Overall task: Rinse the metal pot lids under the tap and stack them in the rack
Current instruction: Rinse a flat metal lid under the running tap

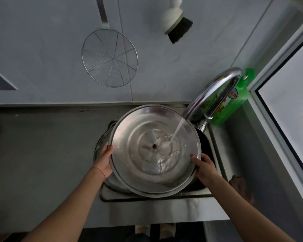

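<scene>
The large metal lid [154, 151] was held over the sink [147, 198] with its hollow underside turned up, so that the stream from the tap [215, 91] fell just right of its centre and spread across the inner surface. The left hand [103, 161] gripped the lid's left rim, thumb hooked over the edge, and the right hand [204, 167] gripped the right rim the same way; holding it at opposite sides probably kept the wide lid steady under the water. The lid seemed tilted slightly toward the person, which would let the water run off its near edge. Beneath it, more dark and metal cookware [101, 147] lay in the sink, partly hidden, so what it was could not be told. A green detergent bottle [234, 102] stood behind the tap. A wire skimmer [109, 57] and a scrubbing brush [177, 25] hung on the wall above the counter [42, 145]. No rack was in view.
</scene>
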